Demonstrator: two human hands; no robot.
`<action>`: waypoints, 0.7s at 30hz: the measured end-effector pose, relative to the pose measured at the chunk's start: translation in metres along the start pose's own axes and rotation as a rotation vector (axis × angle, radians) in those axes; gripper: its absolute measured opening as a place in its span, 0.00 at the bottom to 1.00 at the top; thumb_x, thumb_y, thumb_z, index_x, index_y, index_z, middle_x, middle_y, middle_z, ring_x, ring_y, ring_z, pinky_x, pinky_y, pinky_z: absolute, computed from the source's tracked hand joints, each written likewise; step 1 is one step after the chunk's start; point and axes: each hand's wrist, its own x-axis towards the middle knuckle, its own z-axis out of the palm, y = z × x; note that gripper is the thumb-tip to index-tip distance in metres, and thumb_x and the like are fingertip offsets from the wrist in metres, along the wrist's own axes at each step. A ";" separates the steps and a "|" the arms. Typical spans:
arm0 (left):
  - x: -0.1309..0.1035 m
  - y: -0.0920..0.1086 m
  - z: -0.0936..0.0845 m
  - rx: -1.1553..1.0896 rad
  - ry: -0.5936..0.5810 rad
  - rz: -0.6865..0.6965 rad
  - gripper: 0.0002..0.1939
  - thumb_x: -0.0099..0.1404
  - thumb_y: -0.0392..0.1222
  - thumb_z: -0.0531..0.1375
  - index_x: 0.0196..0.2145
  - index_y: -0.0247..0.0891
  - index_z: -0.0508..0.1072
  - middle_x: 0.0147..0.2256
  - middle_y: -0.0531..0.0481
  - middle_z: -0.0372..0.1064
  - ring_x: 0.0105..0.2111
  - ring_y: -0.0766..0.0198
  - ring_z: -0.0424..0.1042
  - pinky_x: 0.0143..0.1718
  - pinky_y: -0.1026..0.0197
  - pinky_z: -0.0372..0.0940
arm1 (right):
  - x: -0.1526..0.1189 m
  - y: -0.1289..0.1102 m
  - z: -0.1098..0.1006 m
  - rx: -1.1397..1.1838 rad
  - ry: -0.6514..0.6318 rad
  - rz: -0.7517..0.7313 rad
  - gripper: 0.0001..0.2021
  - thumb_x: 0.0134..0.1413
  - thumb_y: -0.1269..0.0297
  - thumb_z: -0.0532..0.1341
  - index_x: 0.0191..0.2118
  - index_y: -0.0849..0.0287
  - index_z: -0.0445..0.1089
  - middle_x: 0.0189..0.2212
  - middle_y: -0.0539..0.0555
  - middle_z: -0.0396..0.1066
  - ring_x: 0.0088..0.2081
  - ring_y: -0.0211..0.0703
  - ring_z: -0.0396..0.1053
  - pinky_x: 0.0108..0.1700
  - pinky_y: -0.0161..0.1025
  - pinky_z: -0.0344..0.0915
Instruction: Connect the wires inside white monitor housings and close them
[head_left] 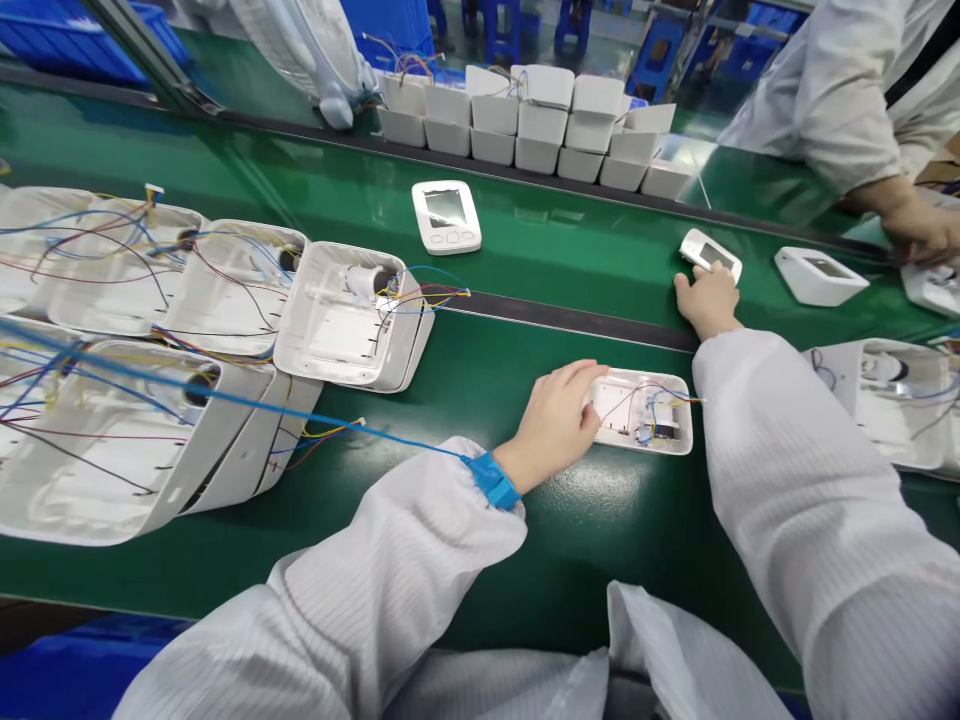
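Note:
A white open housing (622,410) with coloured wires and a small motor part lies on the green bench in front of me. My left hand (555,420), with a blue strap at the wrist, grips its left end between thumb and fingers. Farther off to the right, my right hand (709,298) is on a small white device with a screen (703,250), its fingers closed on the near side. Another white device with a screen (448,217) lies face up beyond the dark strip, and a white wedge-shaped device (819,276) stands right of my right hand.
Stacked white housings with loose wires (345,345) fill the left side. More housings (900,400) lie at the right. A row of white shells (540,120) lines the far side. A co-worker's hand (926,228) is at the far right. A blue cord (300,408) crosses the left side.

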 end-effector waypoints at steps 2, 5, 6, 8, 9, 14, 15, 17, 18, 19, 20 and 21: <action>0.001 0.001 0.000 -0.018 0.009 -0.006 0.25 0.60 0.29 0.54 0.54 0.37 0.69 0.53 0.43 0.72 0.54 0.51 0.71 0.57 0.43 0.64 | -0.010 -0.001 -0.009 0.079 0.106 -0.071 0.18 0.58 0.66 0.59 0.53 0.65 0.73 0.58 0.69 0.65 0.60 0.66 0.61 0.60 0.65 0.59; 0.001 0.001 -0.002 -0.108 0.065 -0.023 0.17 0.63 0.33 0.55 0.49 0.38 0.72 0.47 0.45 0.75 0.48 0.54 0.73 0.53 0.45 0.66 | -0.033 -0.003 -0.022 0.298 0.304 -0.180 0.18 0.56 0.73 0.56 0.50 0.62 0.75 0.55 0.63 0.71 0.57 0.57 0.66 0.62 0.58 0.59; 0.001 0.001 -0.002 -0.154 0.098 -0.016 0.14 0.64 0.35 0.55 0.48 0.38 0.72 0.46 0.45 0.76 0.47 0.55 0.73 0.52 0.47 0.67 | -0.042 -0.004 -0.025 0.350 0.351 -0.199 0.17 0.56 0.74 0.54 0.47 0.61 0.75 0.52 0.62 0.73 0.56 0.54 0.68 0.62 0.56 0.60; 0.001 0.002 -0.002 -0.249 0.159 0.020 0.11 0.66 0.37 0.56 0.44 0.38 0.74 0.44 0.45 0.76 0.45 0.58 0.74 0.49 0.52 0.69 | -0.063 -0.008 -0.034 0.441 0.393 -0.207 0.14 0.58 0.73 0.53 0.42 0.60 0.75 0.47 0.60 0.75 0.52 0.51 0.71 0.59 0.53 0.65; 0.001 0.002 -0.002 -0.295 0.182 0.038 0.09 0.67 0.38 0.56 0.43 0.38 0.74 0.43 0.46 0.76 0.44 0.59 0.74 0.48 0.54 0.70 | -0.074 -0.011 -0.040 0.499 0.398 -0.204 0.11 0.58 0.70 0.54 0.40 0.59 0.75 0.45 0.59 0.76 0.49 0.50 0.73 0.56 0.51 0.68; -0.001 0.001 -0.001 -0.573 0.160 0.043 0.13 0.67 0.47 0.61 0.46 0.37 0.74 0.43 0.43 0.74 0.40 0.62 0.76 0.43 0.58 0.73 | -0.145 -0.034 -0.095 1.109 0.434 -0.142 0.10 0.50 0.62 0.69 0.39 0.58 0.75 0.35 0.53 0.76 0.38 0.47 0.75 0.47 0.49 0.73; -0.002 0.001 -0.002 -0.605 0.140 0.072 0.18 0.67 0.50 0.62 0.49 0.37 0.73 0.46 0.41 0.73 0.43 0.59 0.76 0.45 0.56 0.74 | -0.165 -0.041 -0.106 1.168 0.382 -0.125 0.12 0.49 0.62 0.70 0.41 0.57 0.76 0.36 0.53 0.77 0.38 0.47 0.75 0.45 0.48 0.73; -0.006 0.002 -0.003 -0.590 0.083 0.188 0.26 0.66 0.56 0.62 0.54 0.37 0.70 0.52 0.38 0.71 0.50 0.52 0.74 0.52 0.50 0.72 | -0.205 -0.056 -0.125 1.186 0.248 -0.096 0.12 0.54 0.60 0.69 0.45 0.54 0.77 0.41 0.54 0.78 0.39 0.48 0.76 0.42 0.47 0.75; -0.009 0.004 -0.004 -0.562 0.038 0.252 0.29 0.66 0.59 0.60 0.57 0.38 0.69 0.54 0.37 0.70 0.54 0.49 0.72 0.57 0.46 0.69 | -0.223 -0.063 -0.131 1.125 0.124 -0.138 0.11 0.57 0.60 0.67 0.46 0.52 0.77 0.42 0.54 0.78 0.40 0.49 0.77 0.41 0.48 0.75; -0.012 0.006 -0.004 -0.545 -0.003 0.291 0.30 0.67 0.61 0.57 0.58 0.39 0.68 0.55 0.37 0.70 0.57 0.47 0.69 0.62 0.43 0.65 | -0.238 -0.068 -0.136 1.029 0.002 -0.239 0.11 0.59 0.59 0.66 0.47 0.50 0.77 0.44 0.54 0.79 0.42 0.51 0.77 0.41 0.50 0.76; -0.015 0.008 -0.004 -0.556 -0.040 0.293 0.30 0.69 0.62 0.54 0.60 0.40 0.66 0.56 0.38 0.69 0.59 0.47 0.68 0.65 0.42 0.61 | -0.248 -0.071 -0.140 0.923 -0.041 -0.364 0.11 0.61 0.60 0.65 0.48 0.48 0.77 0.48 0.54 0.77 0.45 0.52 0.77 0.45 0.52 0.76; -0.018 0.011 -0.003 -0.611 -0.065 0.254 0.31 0.70 0.62 0.52 0.61 0.41 0.65 0.58 0.39 0.68 0.61 0.48 0.66 0.66 0.42 0.59 | -0.254 -0.071 -0.143 0.822 -0.025 -0.477 0.11 0.61 0.60 0.65 0.49 0.47 0.76 0.52 0.54 0.76 0.49 0.54 0.76 0.49 0.54 0.74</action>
